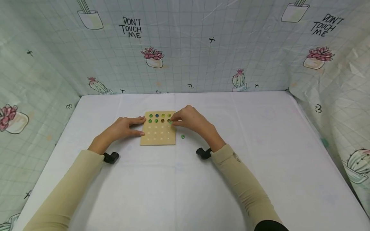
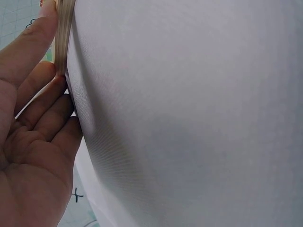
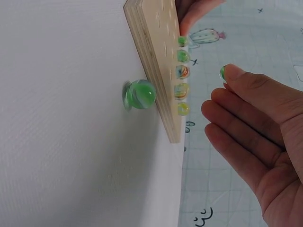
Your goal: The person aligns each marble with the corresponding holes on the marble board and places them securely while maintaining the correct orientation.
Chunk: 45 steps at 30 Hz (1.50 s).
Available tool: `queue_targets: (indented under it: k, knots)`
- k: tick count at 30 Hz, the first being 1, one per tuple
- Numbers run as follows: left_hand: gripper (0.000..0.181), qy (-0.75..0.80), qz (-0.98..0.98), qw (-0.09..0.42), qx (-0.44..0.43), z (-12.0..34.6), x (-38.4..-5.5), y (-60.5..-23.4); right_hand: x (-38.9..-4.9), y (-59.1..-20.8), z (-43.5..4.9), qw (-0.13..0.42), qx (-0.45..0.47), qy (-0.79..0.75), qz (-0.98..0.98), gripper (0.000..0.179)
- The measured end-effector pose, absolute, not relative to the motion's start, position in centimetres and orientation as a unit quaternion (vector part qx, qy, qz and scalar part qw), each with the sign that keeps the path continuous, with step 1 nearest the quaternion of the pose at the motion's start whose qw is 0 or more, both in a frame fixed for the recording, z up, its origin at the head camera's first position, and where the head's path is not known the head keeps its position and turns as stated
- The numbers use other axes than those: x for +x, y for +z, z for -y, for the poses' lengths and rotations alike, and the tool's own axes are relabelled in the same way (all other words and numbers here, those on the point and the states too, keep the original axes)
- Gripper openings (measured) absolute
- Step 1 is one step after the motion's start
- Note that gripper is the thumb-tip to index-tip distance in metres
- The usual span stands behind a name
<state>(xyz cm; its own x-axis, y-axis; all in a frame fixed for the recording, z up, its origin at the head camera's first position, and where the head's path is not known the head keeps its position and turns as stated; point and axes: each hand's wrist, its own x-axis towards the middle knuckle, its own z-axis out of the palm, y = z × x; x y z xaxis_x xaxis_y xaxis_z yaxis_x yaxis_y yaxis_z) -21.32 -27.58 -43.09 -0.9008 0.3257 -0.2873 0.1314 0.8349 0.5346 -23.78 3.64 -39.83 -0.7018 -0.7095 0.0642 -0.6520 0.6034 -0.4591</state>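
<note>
A light wooden board (image 1: 157, 141) with rows of small hollows lies on the table, glass marbles sitting in its two far rows. Among them are a blue marble (image 1: 157, 115) and an amber marble (image 1: 162, 120). My left hand (image 1: 124, 127) steadies the board's left edge, index finger near the far corner and thumb lower down. Over the right edge, my right hand (image 1: 193, 120) pinches a green marble (image 3: 222, 73) between thumb and index finger, its other fingers loosely bent. Another green marble (image 1: 183, 136) lies on the table just right of the board.
A white cloth covers the table (image 1: 173, 192). Behind and at both sides hangs a printed curtain (image 1: 185, 48) with cactus drawings. A black wrist camera (image 1: 111, 158) sits at the left cuff and another black camera (image 1: 203, 153) at the right cuff.
</note>
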Motion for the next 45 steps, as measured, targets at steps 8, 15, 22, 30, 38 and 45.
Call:
queue_targets:
  k: [8, 15, 22, 30, 38, 45]
  knots:
    - [0.081, 0.258, -0.940, 0.185, 0.123, 27.6, -21.3, -43.1, -23.9, -39.8, -2.9, 0.062, -0.387, -0.239, -0.888, 0.018]
    - [0.081, 0.257, -0.939, 0.188, 0.129, 27.7, -21.5, -43.5, -23.8, -40.0, -2.1, 0.075, -0.391, -0.255, -0.881, 0.019]
    - [0.081, 0.254, -0.939, 0.188, 0.133, 27.7, -21.4, -43.4, -23.9, -40.0, -1.1, 0.077, -0.403, -0.253, -0.876, 0.020]
    - [0.081, 0.255, -0.939, 0.184, 0.141, 27.8, -21.3, -43.1, -23.8, -39.5, -0.1, 0.075, -0.401, -0.251, -0.878, 0.021]
    - [0.082, 0.257, -0.938, 0.187, 0.137, 27.8, -21.5, -43.0, -23.9, -39.6, 0.7, 0.080, -0.398, -0.252, -0.879, 0.022]
    - [0.082, 0.254, -0.939, 0.180, 0.146, 27.9, -21.5, -43.2, -24.1, -39.8, 1.3, 0.087, -0.391, -0.257, -0.879, 0.021]
